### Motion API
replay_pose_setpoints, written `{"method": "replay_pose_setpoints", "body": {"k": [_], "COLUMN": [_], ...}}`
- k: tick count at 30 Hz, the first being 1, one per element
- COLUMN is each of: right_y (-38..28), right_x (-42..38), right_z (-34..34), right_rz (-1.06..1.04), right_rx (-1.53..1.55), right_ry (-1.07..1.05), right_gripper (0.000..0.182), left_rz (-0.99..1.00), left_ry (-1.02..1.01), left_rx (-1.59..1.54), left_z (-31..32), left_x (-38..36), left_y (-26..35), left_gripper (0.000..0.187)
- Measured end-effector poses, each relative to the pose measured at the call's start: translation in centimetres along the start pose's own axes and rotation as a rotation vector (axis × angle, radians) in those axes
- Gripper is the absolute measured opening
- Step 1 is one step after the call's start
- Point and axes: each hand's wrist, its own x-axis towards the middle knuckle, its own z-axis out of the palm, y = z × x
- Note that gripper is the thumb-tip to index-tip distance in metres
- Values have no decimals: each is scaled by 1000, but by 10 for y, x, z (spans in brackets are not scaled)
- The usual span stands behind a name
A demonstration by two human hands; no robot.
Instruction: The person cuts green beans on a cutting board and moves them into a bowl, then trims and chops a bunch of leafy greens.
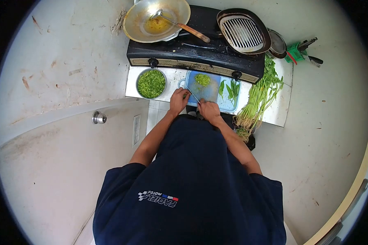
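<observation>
My right hand [209,110] is wrapped round the handle end of a knife [194,95], whose thin blade slants up to the left over the near-left edge of the cutting board [209,94]. My left hand [179,101] is closed, its fingertips bent close to the far end of the blade. Whether they touch the blade or pinch something small is too fine to tell. A pile of chopped green vegetable [202,79] lies on the board, with finer bits below it. Whole green chillies [233,90] and a green leaf [221,87] rest on the blue tray [238,104] to the right.
A bowl of chopped greens [151,83] stands left of the tray. Long leafy greens with roots [259,98] hang over the counter's right edge. Behind is a black stove [192,53] bearing a wok [131,24] with a ladle [192,32], and a grill pan [223,18].
</observation>
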Motion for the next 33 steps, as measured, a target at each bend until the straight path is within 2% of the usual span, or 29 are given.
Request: {"method": "replay_pose_setpoints", "body": {"k": [15,21,25,28,33], "right_y": [1,1,7,8,9], "right_x": [-13,-3,-14,-17,-18], "right_z": [-1,3,6,2,-1], "right_rz": [34,32,6,60,74], "right_rx": [64,54,67,107,101], "right_ry": [-27,-6,46,-21,1], "right_gripper": [34,34,36,37,38], "left_rz": [24,-25,34,78,91], "left_ry": [24,12,44,46,40], "left_rx": [7,27,77,105,97], "left_z": [2,1,-1,-2,-2], "left_x": [-1,-1,-1,0,-1], "left_y": [2,7,9,8,7], "left_gripper": [9,10,9,9,8]}}
